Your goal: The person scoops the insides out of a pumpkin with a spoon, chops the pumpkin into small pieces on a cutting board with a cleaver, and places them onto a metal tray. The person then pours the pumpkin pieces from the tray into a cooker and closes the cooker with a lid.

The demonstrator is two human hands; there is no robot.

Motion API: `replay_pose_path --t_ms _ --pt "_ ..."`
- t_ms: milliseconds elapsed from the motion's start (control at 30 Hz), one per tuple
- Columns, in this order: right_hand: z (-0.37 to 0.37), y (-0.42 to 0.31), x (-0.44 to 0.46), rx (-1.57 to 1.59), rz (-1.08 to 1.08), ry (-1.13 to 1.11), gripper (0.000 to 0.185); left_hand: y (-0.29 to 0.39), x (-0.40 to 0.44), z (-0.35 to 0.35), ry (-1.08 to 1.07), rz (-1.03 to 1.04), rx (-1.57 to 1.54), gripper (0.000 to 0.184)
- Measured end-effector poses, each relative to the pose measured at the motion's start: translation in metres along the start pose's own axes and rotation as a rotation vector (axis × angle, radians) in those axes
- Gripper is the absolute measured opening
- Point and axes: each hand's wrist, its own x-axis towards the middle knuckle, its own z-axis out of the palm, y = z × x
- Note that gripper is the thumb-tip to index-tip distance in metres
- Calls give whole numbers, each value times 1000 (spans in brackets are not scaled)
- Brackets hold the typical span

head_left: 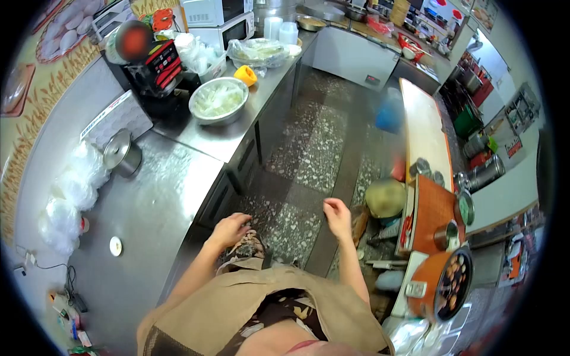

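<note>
My left hand [233, 229] hangs in front of my waist beside the steel counter [163, 178], its fingers loosely bent and apart, with nothing visible in it. Over the floor, my right hand [337, 215] is held with its fingers curled in; I see nothing in it. Neither hand touches anything. A metal bowl [221, 120] of pale green shredded food under clear plastic stands on the counter ahead to the left. Nearer on that counter is a steel pot [123, 155]. A small round white lid or dish [116, 246] lies closer still.
A tiled aisle [320, 136] runs ahead between the counter and a white chest freezer [356, 59]. On the right are an orange cooker [424, 273] holding brown round food, a brown-topped stand [436, 204] and a yellowish round container [385, 197]. Plastic bags [74, 184] line the left wall.
</note>
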Motion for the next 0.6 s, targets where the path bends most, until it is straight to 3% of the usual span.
replay_pose_path --t_ms 67,100,133,167,233,300,433,467,500,567,600 --pt "29 -41 -4 -33 -42 -104 20 -5 -26 1 102 -65 -16 28" --pt "14 -42 84 -111 13 -199 21 -11 58 7 61 -161 -90 31" --pt "24 -61 148 -193 -44 -244 21 -31 120 -2 191 -107 -79 34" --pt "43 -123 278 -266 -260 -241 22 -60 253 -76 436 46 -3 36" --pt "54 -20 186 -242 -9 -343 23 -73 182 -4 249 -143 -269 43" --pt "45 -7 271 -302 -57 -385 24 -90 308 -46 392 -36 -277 46" --pt "17 -3 396 -340 72 -246 25 -177 542 -152 576 71 -90 53" --pt "2 -3 410 -300 105 -215 25 -203 586 -164 552 -16 -149 57" --pt "-12 -14 423 -272 270 -179 25 -224 624 -172 549 -121 -108 61" --pt "-46 4 455 -132 196 -3 21 -277 688 -189 428 -545 49 80" --pt "-62 24 466 -19 245 97 19 -305 709 -194 285 -711 32 76"
